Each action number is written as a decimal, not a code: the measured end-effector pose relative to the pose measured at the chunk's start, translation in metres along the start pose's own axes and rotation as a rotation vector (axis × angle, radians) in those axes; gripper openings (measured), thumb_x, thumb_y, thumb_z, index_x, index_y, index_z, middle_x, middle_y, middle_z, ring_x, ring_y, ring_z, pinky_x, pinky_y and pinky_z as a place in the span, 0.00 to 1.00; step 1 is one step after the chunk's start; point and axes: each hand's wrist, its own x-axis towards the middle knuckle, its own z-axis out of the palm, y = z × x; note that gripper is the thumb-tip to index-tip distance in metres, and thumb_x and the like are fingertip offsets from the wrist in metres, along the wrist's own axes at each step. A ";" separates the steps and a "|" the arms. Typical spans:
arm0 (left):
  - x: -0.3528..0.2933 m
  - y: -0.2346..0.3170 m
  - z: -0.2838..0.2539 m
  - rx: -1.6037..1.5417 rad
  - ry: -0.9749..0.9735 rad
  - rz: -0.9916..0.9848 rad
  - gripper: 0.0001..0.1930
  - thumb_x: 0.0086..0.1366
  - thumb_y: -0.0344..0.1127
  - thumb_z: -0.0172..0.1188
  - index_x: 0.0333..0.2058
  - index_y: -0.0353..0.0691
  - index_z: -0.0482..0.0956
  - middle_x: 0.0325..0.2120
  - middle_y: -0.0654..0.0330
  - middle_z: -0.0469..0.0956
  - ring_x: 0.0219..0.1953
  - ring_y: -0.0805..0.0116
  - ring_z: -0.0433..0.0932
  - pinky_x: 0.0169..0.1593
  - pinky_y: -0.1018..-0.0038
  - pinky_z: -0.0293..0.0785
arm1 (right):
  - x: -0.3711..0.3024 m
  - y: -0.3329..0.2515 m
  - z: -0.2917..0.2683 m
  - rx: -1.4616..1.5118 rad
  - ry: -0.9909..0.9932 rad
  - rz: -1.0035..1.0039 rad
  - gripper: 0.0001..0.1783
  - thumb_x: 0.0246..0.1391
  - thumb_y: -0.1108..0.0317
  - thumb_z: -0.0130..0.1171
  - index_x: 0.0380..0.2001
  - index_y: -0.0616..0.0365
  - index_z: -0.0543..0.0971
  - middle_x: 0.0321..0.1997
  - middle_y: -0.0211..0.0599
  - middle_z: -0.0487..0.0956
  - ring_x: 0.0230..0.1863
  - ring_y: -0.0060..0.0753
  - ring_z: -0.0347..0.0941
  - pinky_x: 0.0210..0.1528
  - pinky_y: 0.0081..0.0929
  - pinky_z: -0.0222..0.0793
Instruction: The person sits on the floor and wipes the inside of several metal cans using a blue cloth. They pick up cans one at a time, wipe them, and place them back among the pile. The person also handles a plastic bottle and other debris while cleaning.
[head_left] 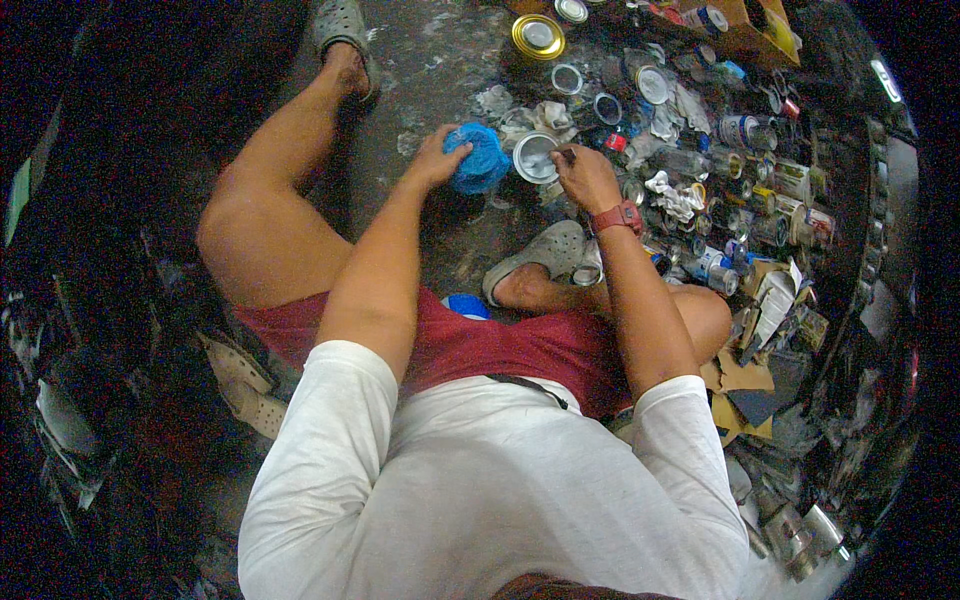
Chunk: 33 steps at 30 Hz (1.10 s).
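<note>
My left hand (438,160) is closed around the left side of a round, bright blue thing (480,160). Its crinkled surface looks like plastic, but its exact kind is unclear. Just right of it is an open round tin (520,158) with a pale rim and greyish-white inside. My right hand (586,180), with a red watch (617,217) on the wrist, reaches to the tin's right edge. Its fingers are pinched together; a small dark bit shows at the fingertips, too small to name. Whether those fingers touch the tin cannot be told.
Cans, jars and crumpled paper (677,198) lie in a dense heap to the right. A gold-rimmed lid (538,37) is on the dark floor (425,75) ahead. Torn cardboard (745,372) lies beside my right knee. A cardboard box (755,30) stands at the far right.
</note>
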 end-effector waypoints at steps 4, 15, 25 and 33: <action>0.002 0.003 -0.003 0.010 -0.015 -0.039 0.36 0.60 0.54 0.73 0.66 0.54 0.74 0.65 0.40 0.72 0.68 0.39 0.70 0.70 0.50 0.67 | -0.001 0.001 -0.001 0.109 0.015 -0.083 0.20 0.68 0.51 0.60 0.54 0.49 0.87 0.50 0.53 0.86 0.52 0.58 0.82 0.55 0.47 0.77; 0.001 0.003 -0.002 0.059 0.078 -0.208 0.48 0.55 0.55 0.77 0.71 0.52 0.64 0.62 0.42 0.77 0.63 0.44 0.78 0.66 0.55 0.75 | 0.010 0.012 0.008 0.169 0.100 -0.193 0.21 0.67 0.49 0.59 0.49 0.53 0.87 0.41 0.56 0.86 0.44 0.64 0.83 0.48 0.55 0.78; -0.003 0.006 -0.010 -0.014 -0.074 -0.494 0.69 0.46 0.74 0.73 0.78 0.44 0.48 0.75 0.30 0.52 0.78 0.33 0.51 0.77 0.46 0.55 | 0.005 0.011 -0.001 0.125 0.030 -0.180 0.21 0.69 0.52 0.59 0.54 0.53 0.86 0.49 0.55 0.86 0.50 0.61 0.83 0.55 0.49 0.77; -0.005 0.007 -0.012 -0.007 -0.099 -0.438 0.71 0.43 0.77 0.73 0.78 0.47 0.49 0.77 0.33 0.49 0.78 0.34 0.52 0.77 0.46 0.55 | 0.006 0.013 0.000 0.034 0.027 -0.080 0.20 0.69 0.53 0.59 0.53 0.52 0.86 0.47 0.54 0.86 0.50 0.61 0.83 0.54 0.50 0.77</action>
